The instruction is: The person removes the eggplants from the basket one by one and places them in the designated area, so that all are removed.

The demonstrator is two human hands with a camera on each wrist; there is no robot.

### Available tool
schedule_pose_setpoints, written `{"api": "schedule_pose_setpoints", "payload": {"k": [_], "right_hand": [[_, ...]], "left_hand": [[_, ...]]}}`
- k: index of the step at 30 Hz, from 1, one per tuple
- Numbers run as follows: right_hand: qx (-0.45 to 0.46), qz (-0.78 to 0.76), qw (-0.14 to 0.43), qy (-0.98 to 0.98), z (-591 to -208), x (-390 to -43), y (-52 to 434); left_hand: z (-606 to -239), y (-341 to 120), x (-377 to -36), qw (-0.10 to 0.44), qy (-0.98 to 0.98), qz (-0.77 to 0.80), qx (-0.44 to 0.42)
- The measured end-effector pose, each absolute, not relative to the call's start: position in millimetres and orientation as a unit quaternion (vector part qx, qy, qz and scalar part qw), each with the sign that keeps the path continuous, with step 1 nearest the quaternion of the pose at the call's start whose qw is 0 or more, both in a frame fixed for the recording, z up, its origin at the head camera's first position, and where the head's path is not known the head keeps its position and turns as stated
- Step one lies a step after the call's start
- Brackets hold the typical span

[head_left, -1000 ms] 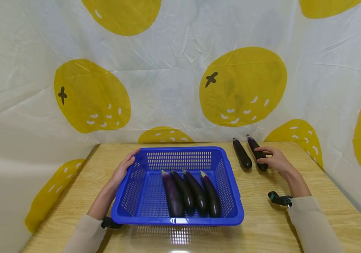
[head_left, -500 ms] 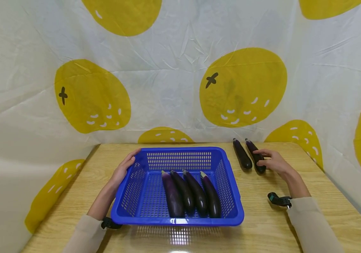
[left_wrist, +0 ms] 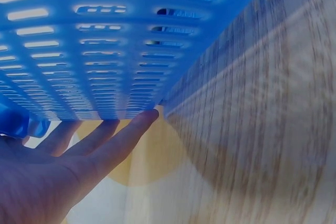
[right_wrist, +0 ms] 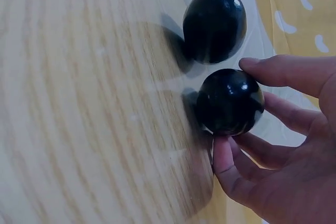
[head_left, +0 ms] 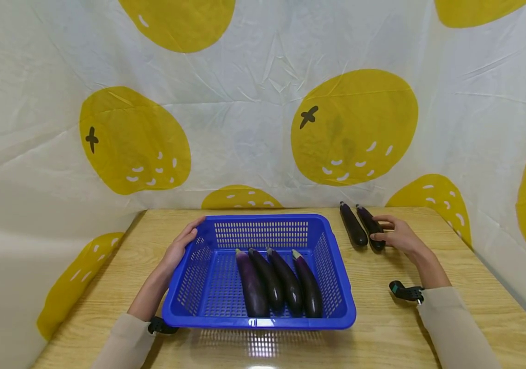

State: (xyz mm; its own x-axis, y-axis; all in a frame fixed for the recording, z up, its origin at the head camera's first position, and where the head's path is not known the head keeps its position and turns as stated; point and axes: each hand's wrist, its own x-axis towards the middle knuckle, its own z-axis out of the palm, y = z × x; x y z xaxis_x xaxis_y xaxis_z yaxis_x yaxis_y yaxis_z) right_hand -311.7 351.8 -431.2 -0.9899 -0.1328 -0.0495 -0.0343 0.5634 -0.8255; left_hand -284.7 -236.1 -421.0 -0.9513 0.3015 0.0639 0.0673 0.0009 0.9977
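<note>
The right hand curls thumb and fingers round the near end of the right eggplant, which lies on the table right of the basket, close beside a second eggplant, the 2 apparently just apart. Judging by this grip, the step in hand looks like a lift. Doing it well means closing the fingers further under the rounded end or shifting toward the middle, since holding a long fruit by one tip would let the far end droop, and rising straight so the neighbour is not knocked.

Its long axis runs from the hand away toward the curtain, stem end far and leaning slightly left. The 4 eggplants in the basket lie lengthwise much the same way, side by side.

The left hand rests against the basket's left wall, fingers straight and relaxed along the plastic, steadying it.
</note>
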Motion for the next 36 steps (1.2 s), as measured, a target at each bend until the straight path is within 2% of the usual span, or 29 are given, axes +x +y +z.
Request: {"api": "schedule_pose_setpoints", "payload": {"k": [36], "right_hand": [[-0.052, -0.467, 0.046, 0.881, -431.9, -309.6, 352.5]], "left_hand": [[-421.6, -236.7, -283.8, 0.092, 0.703, 0.694, 0.126]]}}
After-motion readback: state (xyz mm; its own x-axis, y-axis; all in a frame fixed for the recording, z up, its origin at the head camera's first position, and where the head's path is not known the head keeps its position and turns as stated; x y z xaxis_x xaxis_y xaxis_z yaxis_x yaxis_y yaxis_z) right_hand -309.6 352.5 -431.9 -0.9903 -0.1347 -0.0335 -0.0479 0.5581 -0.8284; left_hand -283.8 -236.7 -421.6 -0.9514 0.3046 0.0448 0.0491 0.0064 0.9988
